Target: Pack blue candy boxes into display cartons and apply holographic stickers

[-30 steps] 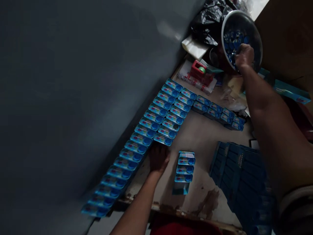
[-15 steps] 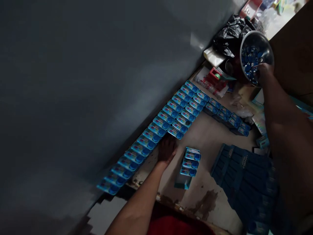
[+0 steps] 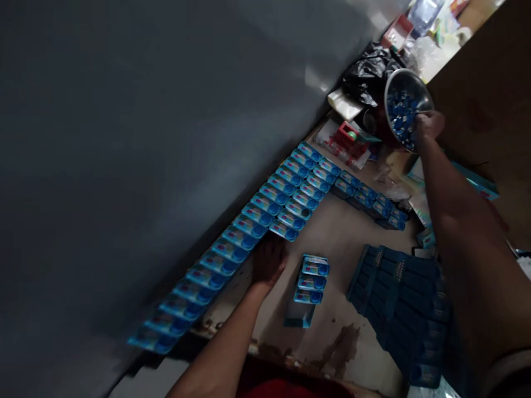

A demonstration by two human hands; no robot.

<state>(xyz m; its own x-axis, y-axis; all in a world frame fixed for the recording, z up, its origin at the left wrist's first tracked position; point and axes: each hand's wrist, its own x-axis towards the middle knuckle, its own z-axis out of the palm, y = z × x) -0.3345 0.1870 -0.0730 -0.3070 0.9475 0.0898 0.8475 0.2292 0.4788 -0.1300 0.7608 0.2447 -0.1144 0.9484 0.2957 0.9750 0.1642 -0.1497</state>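
My left hand (image 3: 269, 262) rests on the worn table (image 3: 344, 232), fingers bent down beside the near end of the rows of blue cards (image 3: 265, 210), and I see nothing in it. My right hand (image 3: 429, 125) reaches far out to a metal bowl (image 3: 404, 108) full of small blue caps; its fingers curl at the bowl's near rim, and what they hold is hidden. A short stack of blue cards (image 3: 311, 282) lies just right of my left hand.
A dark blue stack of flat packs (image 3: 402, 309) lies at the right front. A red tape dispenser (image 3: 347, 135) and a black plastic bag (image 3: 367, 72) sit near the bowl. A grey wall (image 3: 145, 138) runs along the left. More clutter lies beyond the bowl.
My right hand has slid from inside the bowl to its near rim. My left hand has stayed in place by the card rows while the view shifted.
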